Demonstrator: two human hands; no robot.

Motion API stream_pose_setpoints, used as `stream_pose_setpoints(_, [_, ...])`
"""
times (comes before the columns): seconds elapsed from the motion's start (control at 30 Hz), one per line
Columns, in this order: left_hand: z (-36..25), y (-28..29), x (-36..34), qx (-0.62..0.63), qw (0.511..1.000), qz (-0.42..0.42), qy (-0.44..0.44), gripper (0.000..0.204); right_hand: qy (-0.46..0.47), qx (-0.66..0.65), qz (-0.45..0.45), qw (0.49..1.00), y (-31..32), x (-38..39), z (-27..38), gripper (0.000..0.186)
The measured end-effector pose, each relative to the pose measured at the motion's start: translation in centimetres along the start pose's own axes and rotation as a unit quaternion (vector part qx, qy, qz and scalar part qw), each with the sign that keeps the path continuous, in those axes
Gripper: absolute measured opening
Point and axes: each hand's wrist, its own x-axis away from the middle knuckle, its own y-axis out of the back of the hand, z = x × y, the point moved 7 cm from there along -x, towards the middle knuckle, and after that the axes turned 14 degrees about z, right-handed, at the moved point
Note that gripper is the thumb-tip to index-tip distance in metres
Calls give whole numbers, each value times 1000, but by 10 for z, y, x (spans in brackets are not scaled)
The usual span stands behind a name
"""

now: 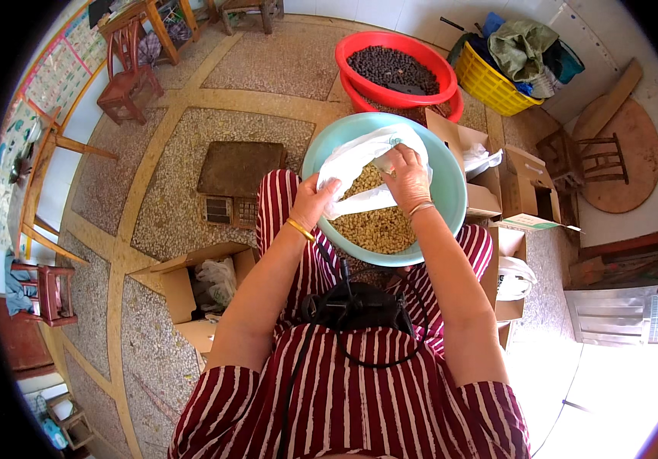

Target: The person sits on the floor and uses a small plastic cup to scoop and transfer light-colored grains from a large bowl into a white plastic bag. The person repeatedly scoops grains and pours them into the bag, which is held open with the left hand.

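Note:
A white plastic bag (353,157) is spread with its mouth apart over a pale blue basin (451,195) between my knees. My left hand (313,202) is closed on the bag's left edge, thumb on top. At the far right of the mouth, my right hand (407,177) grips the rim with bent fingers. Small pale yellow kernels (378,232), perhaps shelled nuts or beans, cover the basin's bottom. More of them show through the bag's opening; whether any lie inside the bag I cannot tell.
Beyond the basin are stacked red basins (450,86) with dark round nuts or fruits (391,69). A yellow basket (489,83) holds cloths and sacks. Cardboard boxes (524,183) line the right; another box (180,294) with plastic bags sits left. A platform scale (238,170) stands left of the basin.

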Motion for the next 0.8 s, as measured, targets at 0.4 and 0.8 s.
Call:
stream_pose_setpoints(0.4, [2, 0, 1, 12, 1000, 11, -22, 30, -141, -367, -10, 919, -11, 20, -44, 46])
stream_pose_setpoints(0.8, [-7, 3, 6, -18, 999, -35, -32, 30, -70, -241, 186, 950, -23, 46, -1, 44])
